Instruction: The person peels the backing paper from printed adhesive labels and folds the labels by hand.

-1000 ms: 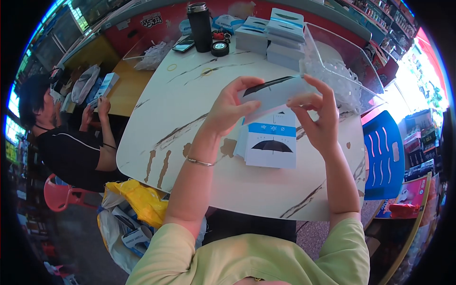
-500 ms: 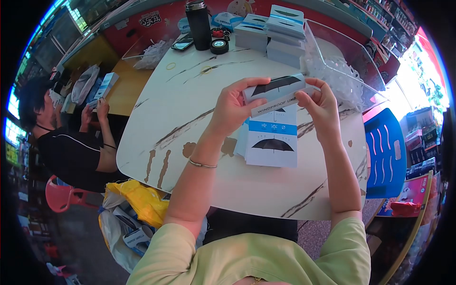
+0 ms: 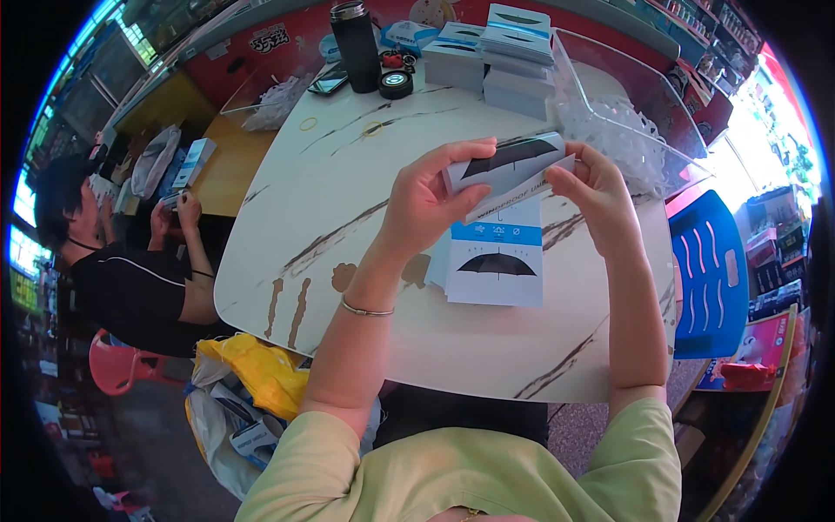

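Between my two hands, above the table, is a white umbrella box (image 3: 511, 165) with a black umbrella printed on it. A side panel reading "WINDPROOF UMB..." faces me at an angle. My left hand (image 3: 430, 193) closes round the box's left end, thumb along the lower edge. On the right end, my right hand (image 3: 598, 190) pinches the panel between thumb and fingers. Just below lies a stack of flat white-and-blue umbrella boxes (image 3: 496, 291) on the marble-patterned table (image 3: 348, 209). Whether the held box contains anything is hidden.
At the back stand piled umbrella boxes (image 3: 519, 43), a black flask (image 3: 355, 52), its lid (image 3: 396, 84) and a phone (image 3: 330, 80). A clear bin (image 3: 626, 104) of plastic bags sits back right. A blue chair (image 3: 709, 278) is right; another person (image 3: 130, 270) works left.
The printed side panel has tipped, so its lettering shows at a steeper slant. Both hands still grip the box in nearly the same place. The view has shifted slightly.
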A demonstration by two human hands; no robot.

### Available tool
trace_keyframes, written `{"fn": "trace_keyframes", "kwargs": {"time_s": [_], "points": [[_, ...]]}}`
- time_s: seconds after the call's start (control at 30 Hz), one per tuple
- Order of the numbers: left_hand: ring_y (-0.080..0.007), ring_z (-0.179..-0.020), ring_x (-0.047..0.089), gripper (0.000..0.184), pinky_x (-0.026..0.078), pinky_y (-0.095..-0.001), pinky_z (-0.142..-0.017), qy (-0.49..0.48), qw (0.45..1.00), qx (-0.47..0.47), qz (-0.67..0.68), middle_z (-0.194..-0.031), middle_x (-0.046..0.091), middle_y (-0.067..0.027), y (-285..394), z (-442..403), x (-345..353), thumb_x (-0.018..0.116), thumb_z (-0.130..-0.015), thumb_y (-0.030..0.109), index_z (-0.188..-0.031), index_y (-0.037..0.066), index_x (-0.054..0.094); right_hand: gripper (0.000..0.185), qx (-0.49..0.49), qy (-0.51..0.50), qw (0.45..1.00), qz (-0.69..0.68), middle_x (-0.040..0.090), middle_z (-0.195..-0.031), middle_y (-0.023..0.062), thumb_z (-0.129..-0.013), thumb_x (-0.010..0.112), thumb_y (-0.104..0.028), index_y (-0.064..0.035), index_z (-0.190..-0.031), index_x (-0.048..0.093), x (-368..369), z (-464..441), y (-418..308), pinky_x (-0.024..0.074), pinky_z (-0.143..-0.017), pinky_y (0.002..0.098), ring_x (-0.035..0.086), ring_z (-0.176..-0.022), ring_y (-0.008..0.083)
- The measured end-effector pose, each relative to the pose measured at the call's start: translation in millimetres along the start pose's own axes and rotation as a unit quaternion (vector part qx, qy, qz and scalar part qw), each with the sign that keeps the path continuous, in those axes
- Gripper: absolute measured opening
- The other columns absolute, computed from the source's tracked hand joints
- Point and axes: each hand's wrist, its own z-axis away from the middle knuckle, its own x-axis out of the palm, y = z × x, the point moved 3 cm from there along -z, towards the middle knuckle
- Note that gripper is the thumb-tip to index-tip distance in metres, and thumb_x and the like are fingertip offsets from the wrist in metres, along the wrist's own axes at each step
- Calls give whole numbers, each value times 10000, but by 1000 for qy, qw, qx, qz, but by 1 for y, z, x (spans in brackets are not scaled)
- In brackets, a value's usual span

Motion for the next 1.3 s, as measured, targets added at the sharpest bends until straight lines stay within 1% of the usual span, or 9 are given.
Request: {"fn": "trace_keyframes", "kwargs": {"time_s": [0.27, 0.3, 0.37, 0.4, 0.47, 0.57, 0.7, 0.87, 1.3], "points": [[-101, -1025, 469, 348, 417, -244, -819, 79, 994, 16, 70, -1168, 492, -71, 8, 1, 6, 427, -916, 231, -1184, 15, 482, 310, -88, 48, 994, -49, 621, -863, 69, -779, 658, -118, 21, -1023, 526, -12, 2, -13, 450, -758, 200, 585, -800, 103], [-101, -1025, 469, 348, 417, -244, -819, 78, 994, 16, 71, -1168, 492, -71, 8, 1, 4, 427, -916, 231, -1184, 15, 482, 308, -105, 57, 991, -57, 618, -871, 69, -779, 655, -109, 23, -1025, 524, -12, 3, -17, 452, -760, 198, 584, -802, 102], [-100, -1051, 451, 352, 408, -245, -815, 59, 968, 58, -237, -1113, 516, -55, 12, 2, -2, 420, -921, 217, -1199, 7, 473, 310, -119, 65, 990, -43, 615, -880, 72, -779, 654, -102, 24, -1030, 522, -10, 5, -22, 453, -765, 201, 583, -804, 101], [-100, -1051, 451, 352, 408, -245, -815, 59, 968, 58, -237, -1113, 516, -55, 12, 2, -4, 420, -921, 217, -1199, 7, 473, 312, -133, 72, 988, -30, 612, -888, 75, -778, 653, -95, 26, -1034, 520, -10, 6, -24, 455, -770, 204, 582, -806, 100], [-71, -838, 472, 302, 388, -188, -743, 55, 979, 55, -190, -922, 515, -20, 13, 2, -6, 455, -902, 145, -1164, 6, 515, 315, -141, 79, 987, -20, 610, -891, 77, -778, 652, -91, 28, -1038, 519, -11, 7, -24, 457, -768, 207, 581, -809, 100], [-52, -765, 450, 327, 376, -174, -676, 84, 995, 29, -39, -891, 551, -16, 11, 1, 2, 476, -892, 143, -1194, 19, 501, 316, -153, 93, 984, -13, 607, -892, 76, -780, 649, -85, 30, -1043, 517, -10, 7, -23, 460, -762, 210, 580, -811, 101], [-50, -768, 476, 368, 372, -166, -671, 67, 996, -23, 59, -924, 585, -35, 3, 4, -1, 494, -875, 104, -1235, 35, 464, 309, -161, 108, 981, -18, 606, -879, 69, -785, 642, -85, 32, -1042, 519, -10, 8, -24, 458, -749, 207, 577, -803, 96], [-104, -941, 533, 455, 411, -214, -825, 51, 991, -38, 120, -1046, 582, -94, 7, 5, 4, 517, -819, -5, -1263, 17, 417, 310, -168, 118, 979, 13, 609, -870, 67, -778, 649, -88, 26, -1038, 525, -11, 10, -24, 453, -742, 208, 574, -796, 94], [-104, -925, 550, 488, 429, -230, -841, 56, 994, -41, 90, -999, 594, -82, 10, 5, 8, 526, -785, -71, -1254, 22, 427, 296, -193, 149, 967, 68, 608, -877, 56, -759, 659, -61, 18, -1015, 534, -10, 11, -26, 443, -737, 215, 561, -787, 89]]}}
